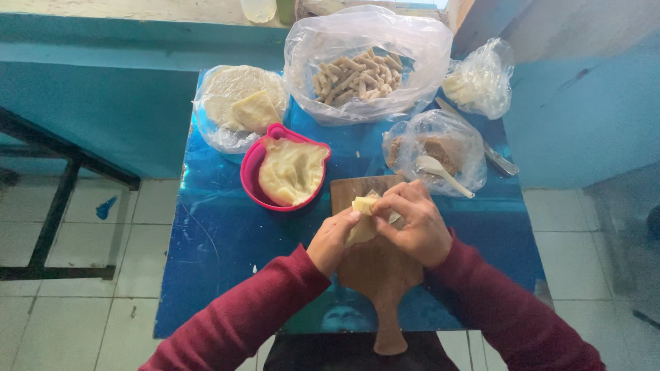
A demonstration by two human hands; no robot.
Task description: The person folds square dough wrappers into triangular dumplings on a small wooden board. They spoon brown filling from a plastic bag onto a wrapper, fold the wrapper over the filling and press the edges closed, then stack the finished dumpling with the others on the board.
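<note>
Over a paddle-shaped wooden cutting board [377, 264] on a glossy blue table [220, 233], the left hand [335, 240] and right hand [412, 223] (both in maroon sleeves) pinched a pale square dough wrapper [363, 218], fingers closed on its edges. Just beside it sat a pink plastic bowl [251, 172] of wrappers; beyond lay a clear plastic bag of finished rolls [357, 77] and a bag of brown filling with a white spoon [440, 172].

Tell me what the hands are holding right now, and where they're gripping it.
Both hands hold a pale dough wrapper over the wooden board. The left hand pinches its left edge; the right hand pinches its top and right side.
</note>
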